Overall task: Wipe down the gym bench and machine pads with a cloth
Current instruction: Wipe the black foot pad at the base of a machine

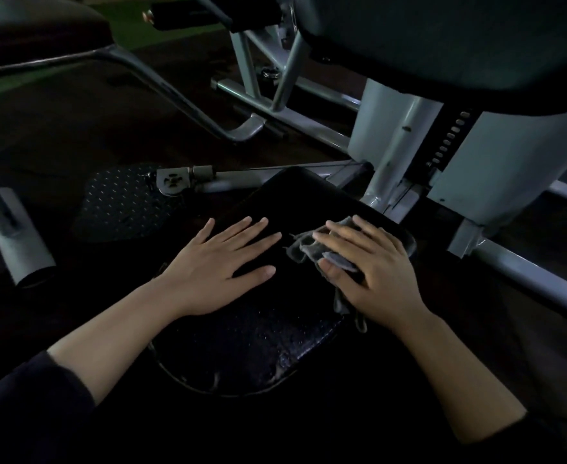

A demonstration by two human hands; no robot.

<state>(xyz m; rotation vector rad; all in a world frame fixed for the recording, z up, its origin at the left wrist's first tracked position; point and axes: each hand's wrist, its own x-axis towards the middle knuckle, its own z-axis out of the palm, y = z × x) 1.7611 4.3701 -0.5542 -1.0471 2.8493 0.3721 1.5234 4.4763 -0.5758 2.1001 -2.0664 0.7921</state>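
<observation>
- cloth (312,251): grey, bunched, lying on the far right part of the black pad (302,202), pinned under the right hand (372,266).
- right hand is pressing flat on the cloth, fingers spread over it, thumb tucked against its near edge; more a palm press than a pinch.
- left hand (218,262) is lying open and flat on the pad just beside the cloth, fingers splayed, holding nothing. looks like it is bracing the pad.
- pad is sitting low in front of the person, beside the grey machine frame (399,139); its near part is showing wet-looking speckles, so probably that zone is not dried yet.
- judgement: step in hand is wiping this pad; other pads above (459,38) and at upper left (41,31) likely pending.
- to do it well: flatten the bunched cloth for more contact, keep even palm pressure, run overlapping strokes from the far edge toward the near one, cover the rounded edges too.
- keep the left hand off the wiped zone, or shift it as strokes progress.
- lighting is dim; residue on the black surface is hard to judge.
</observation>
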